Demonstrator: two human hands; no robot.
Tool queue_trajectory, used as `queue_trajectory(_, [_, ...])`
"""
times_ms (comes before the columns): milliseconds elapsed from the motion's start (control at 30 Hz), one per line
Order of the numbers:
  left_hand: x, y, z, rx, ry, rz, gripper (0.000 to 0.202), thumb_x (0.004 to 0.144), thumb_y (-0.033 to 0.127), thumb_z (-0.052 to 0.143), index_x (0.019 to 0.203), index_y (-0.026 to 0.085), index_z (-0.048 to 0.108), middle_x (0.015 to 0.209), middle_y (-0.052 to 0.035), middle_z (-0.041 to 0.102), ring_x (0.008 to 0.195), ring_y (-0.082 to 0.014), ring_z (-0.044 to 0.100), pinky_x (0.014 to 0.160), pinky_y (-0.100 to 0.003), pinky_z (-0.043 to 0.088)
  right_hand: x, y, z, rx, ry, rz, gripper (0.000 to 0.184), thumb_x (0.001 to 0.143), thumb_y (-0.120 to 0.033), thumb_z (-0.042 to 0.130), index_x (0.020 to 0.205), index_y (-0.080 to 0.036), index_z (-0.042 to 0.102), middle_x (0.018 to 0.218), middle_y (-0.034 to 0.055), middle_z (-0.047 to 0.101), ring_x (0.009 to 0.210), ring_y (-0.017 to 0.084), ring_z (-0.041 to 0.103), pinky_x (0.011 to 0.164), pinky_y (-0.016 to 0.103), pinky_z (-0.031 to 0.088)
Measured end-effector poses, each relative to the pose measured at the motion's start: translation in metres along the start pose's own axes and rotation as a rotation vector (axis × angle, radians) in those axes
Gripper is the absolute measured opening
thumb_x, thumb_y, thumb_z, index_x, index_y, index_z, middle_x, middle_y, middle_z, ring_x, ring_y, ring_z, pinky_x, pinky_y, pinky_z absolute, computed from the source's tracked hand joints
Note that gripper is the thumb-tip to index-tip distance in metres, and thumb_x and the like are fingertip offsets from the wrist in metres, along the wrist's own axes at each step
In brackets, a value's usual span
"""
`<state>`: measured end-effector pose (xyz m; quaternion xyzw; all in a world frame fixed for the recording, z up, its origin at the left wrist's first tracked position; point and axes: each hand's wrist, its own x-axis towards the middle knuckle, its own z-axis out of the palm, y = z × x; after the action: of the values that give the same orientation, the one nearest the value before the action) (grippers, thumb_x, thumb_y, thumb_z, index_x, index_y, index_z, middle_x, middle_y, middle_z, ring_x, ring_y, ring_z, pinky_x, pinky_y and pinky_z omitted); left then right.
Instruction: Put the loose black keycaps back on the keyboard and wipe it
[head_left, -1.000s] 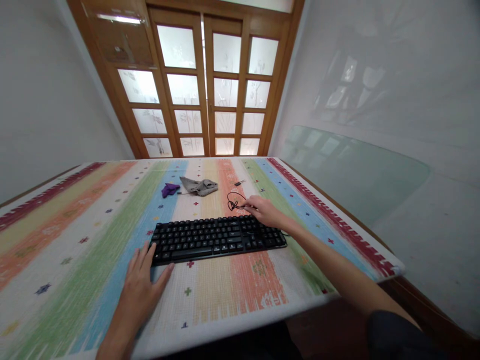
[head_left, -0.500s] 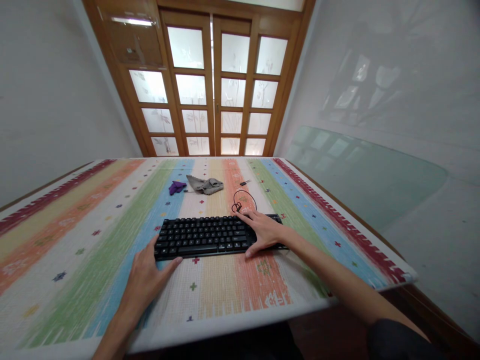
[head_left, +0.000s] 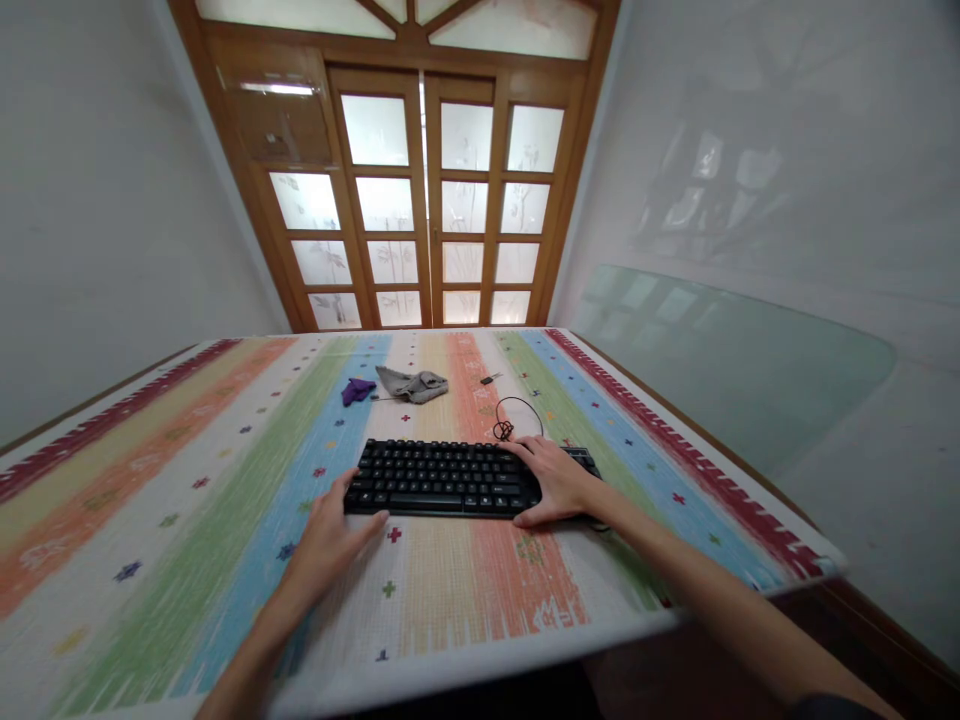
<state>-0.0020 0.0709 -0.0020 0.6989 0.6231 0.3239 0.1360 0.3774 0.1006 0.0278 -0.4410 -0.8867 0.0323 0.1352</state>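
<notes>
A black keyboard (head_left: 442, 478) lies on the striped tablecloth in front of me, its keys facing up. At its left end is my left hand (head_left: 334, 525), with the thumb along the front edge and the fingers against the side. My right hand (head_left: 555, 480) spans the right part from above, thumb at the front edge and fingers at the back edge, covering some keys. Behind the keyboard a thin black cable (head_left: 517, 402) loops on the cloth, with a small bundle near my right fingertips.
Farther back lie a crumpled grey cloth (head_left: 414, 386), a purple cloth (head_left: 358, 391) and a small black object (head_left: 489, 379). The striped tablecloth (head_left: 225, 520) covers the table. A white wall (head_left: 825, 180) stands to the right, and wooden glazed doors (head_left: 424, 200) are behind the table.
The keyboard has slid to the right across the cloth, with both hands moving along on it. The cable loop has shifted right too. My view has tilted up slightly.
</notes>
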Motion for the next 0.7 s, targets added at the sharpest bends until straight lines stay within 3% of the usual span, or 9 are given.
queue_trajectory(233, [0.009, 0.007, 0.015, 0.028, -0.109, 0.159, 0.053, 0.088, 0.052, 0.052, 0.129, 0.020, 0.056, 0.149, -0.0137, 0.048, 0.140, -0.0330, 0.042, 0.115, -0.055, 0.033, -0.061, 0.037, -0.013, -0.028, 0.066, 0.203, 0.108, 0.055, -0.060, 0.083, 0.145, -0.018, 0.041, 0.129, 0.0171, 0.056, 0.116, 0.037, 0.055, 0.102, 0.051, 0.043])
queue_trajectory(400, [0.010, 0.001, 0.011, 0.094, -0.200, 0.259, 0.042, 0.091, 0.050, 0.052, 0.124, 0.025, 0.061, 0.154, -0.0093, 0.043, 0.147, -0.0331, 0.031, 0.115, -0.056, 0.032, -0.090, 0.076, -0.019, -0.094, 0.109, 0.437, 0.101, 0.060, -0.065, 0.077, 0.143, -0.017, 0.044, 0.133, 0.0177, 0.057, 0.119, 0.039, 0.055, 0.104, 0.052, 0.042])
queue_trajectory(533, [0.018, 0.005, 0.000, 0.126, -0.225, 0.311, 0.042, 0.091, 0.051, 0.051, 0.123, 0.026, 0.062, 0.156, -0.0089, 0.041, 0.149, -0.0330, 0.026, 0.116, -0.058, 0.029, -0.093, 0.099, -0.023, -0.194, 0.108, 0.686, 0.103, 0.064, -0.072, 0.071, 0.146, -0.016, 0.041, 0.136, 0.0188, 0.056, 0.123, 0.040, 0.052, 0.106, 0.052, 0.040])
queue_trajectory(700, [0.041, 0.013, -0.005, 0.144, -0.218, 0.377, 0.042, 0.092, 0.050, 0.050, 0.124, 0.024, 0.060, 0.156, -0.0100, 0.041, 0.150, -0.0325, 0.023, 0.118, -0.058, 0.026, -0.076, 0.106, -0.027, -0.283, 0.084, 0.953, 0.108, 0.067, -0.081, 0.062, 0.147, -0.013, 0.037, 0.135, 0.0236, 0.053, 0.123, 0.043, 0.052, 0.100, 0.052, 0.042])
